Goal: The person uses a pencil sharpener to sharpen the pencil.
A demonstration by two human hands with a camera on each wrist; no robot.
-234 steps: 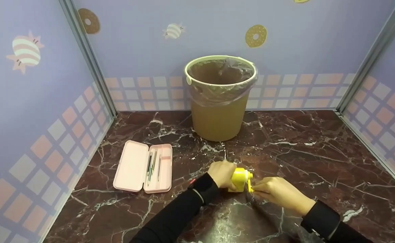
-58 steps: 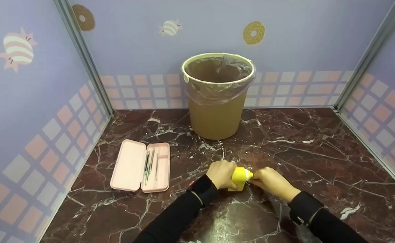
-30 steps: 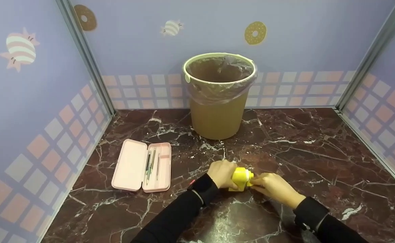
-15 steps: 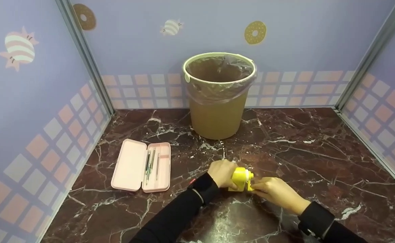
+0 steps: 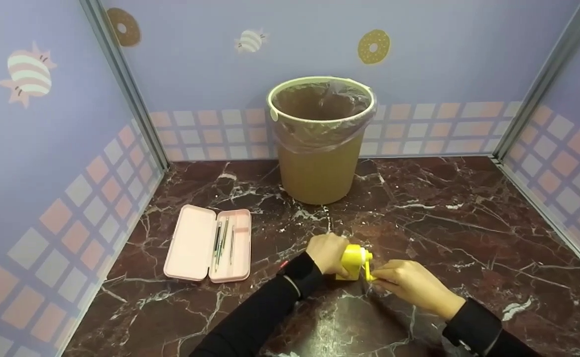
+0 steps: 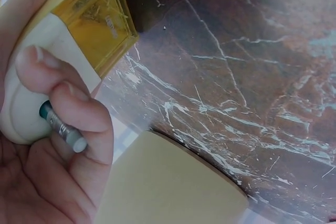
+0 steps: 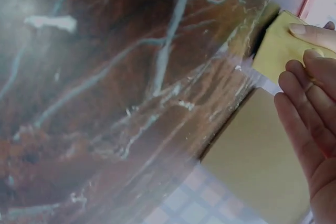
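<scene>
A yellow crank pencil sharpener (image 5: 352, 262) sits on the marble-patterned table, gripped from its left side by my left hand (image 5: 327, 253). The left wrist view shows its white front, a see-through yellow drawer (image 6: 105, 24) with shavings in it, and the short end of a pencil (image 6: 64, 131) sticking out. My left fingers curl beside that pencil end; whether they pinch it is unclear. On the other side, my right hand (image 5: 414, 286) pinches the knob of the yellow crank handle (image 5: 368, 271), which points downward. In the right wrist view the fingers mostly cover the handle.
Left of the hands lies an opened pink pencil case (image 5: 189, 244) with several pencils (image 5: 219, 243) in its right half. Behind stands a tan bin (image 5: 319, 171) with a plastic liner. Patterned walls enclose the back and both sides.
My right hand has circled with the crank, from close and high beside the sharpener to lower and farther right. My left hand keeps its hold on the sharpener, nearly still.
</scene>
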